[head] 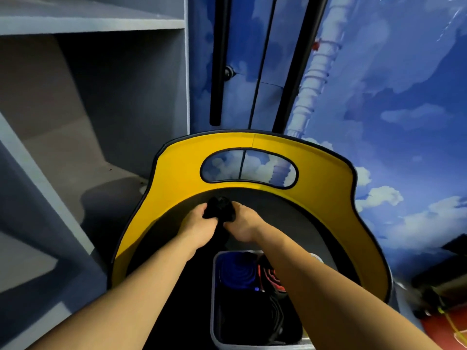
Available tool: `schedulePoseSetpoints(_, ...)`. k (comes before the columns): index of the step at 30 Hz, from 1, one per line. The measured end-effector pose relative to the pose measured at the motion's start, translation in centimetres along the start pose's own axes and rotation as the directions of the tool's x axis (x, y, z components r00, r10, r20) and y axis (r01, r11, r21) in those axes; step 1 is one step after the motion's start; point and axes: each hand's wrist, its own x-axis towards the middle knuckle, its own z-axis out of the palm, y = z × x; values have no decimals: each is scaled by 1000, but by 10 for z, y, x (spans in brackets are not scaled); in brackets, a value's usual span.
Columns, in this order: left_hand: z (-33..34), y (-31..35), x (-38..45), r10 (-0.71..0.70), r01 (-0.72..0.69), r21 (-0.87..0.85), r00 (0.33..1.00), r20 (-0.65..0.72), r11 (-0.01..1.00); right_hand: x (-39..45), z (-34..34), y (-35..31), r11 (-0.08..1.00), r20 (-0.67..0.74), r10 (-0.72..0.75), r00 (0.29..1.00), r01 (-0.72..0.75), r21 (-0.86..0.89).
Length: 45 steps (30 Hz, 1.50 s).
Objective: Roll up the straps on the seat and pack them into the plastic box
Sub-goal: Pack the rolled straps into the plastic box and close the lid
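A black strap (220,207) is bunched into a roll above the dark seat (273,210), which has a yellow backrest (177,173). My left hand (198,224) grips the roll from the left and my right hand (243,222) grips it from the right. A loose tail of the strap hangs down between my wrists. Below my arms stands the grey plastic box (214,299), holding a rolled blue strap (236,272), a red and black strap (271,276) and a black strap (265,322).
Grey shelving (75,122) stands close on the left. A blue sky-and-cloud wall (391,109) with black vertical bars (219,59) rises behind the seat. Dark gear and a red surface (444,332) lie at the lower right.
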Motion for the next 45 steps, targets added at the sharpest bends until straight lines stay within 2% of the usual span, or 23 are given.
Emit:
schedulePoseSetpoints(3,-3,-2,-4,13,-14,-65,1000,-18,998,-5,0,-2,993,-66,6,998,2,121)
schedulePoseSetpoints(10,-8,43,-59,237,-245,-247,970,-63,938,-58,-49,-3,941,-367,-30,930,150,304)
schedulePoseSetpoints(14,2,70,-99,354,-343,-256,935,-1,904,-110,-82,17,900,-436,-26,899,211,382)
schedulePoseSetpoints(20,45,75,-149,478,-445,-196,861,175,874,-181,-88,75,875,-467,93,879,152,460)
schedulePoseSetpoints(25,73,54,-161,427,-411,-120,847,316,904,-193,-68,120,864,-450,161,878,96,495)
schedulePoseSetpoints(27,77,46,-157,468,-499,25,828,309,866,-189,-60,133,849,-438,167,883,97,520)
schedulePoseSetpoints(30,77,29,-150,543,-633,304,771,331,712,-181,-53,145,832,-419,168,892,100,546)
schedulePoseSetpoints(33,79,13,-144,605,-708,398,706,368,584,-174,-49,144,844,-390,150,908,88,530)
schedulePoseSetpoints(35,83,9,-143,640,-746,486,654,403,456,-170,-47,145,849,-402,146,904,94,520)
schedulePoseSetpoints(37,88,7,-144,615,-742,546,650,446,389,-167,-47,146,849,-416,154,896,96,520)
schedulePoseSetpoints(40,92,3,-145,553,-712,550,695,460,437,-168,-47,149,859,-405,145,903,87,504)
schedulePoseSetpoints(45,90,2,-142,514,-707,502,707,486,498,-170,-49,156,858,-358,125,925,80,507)
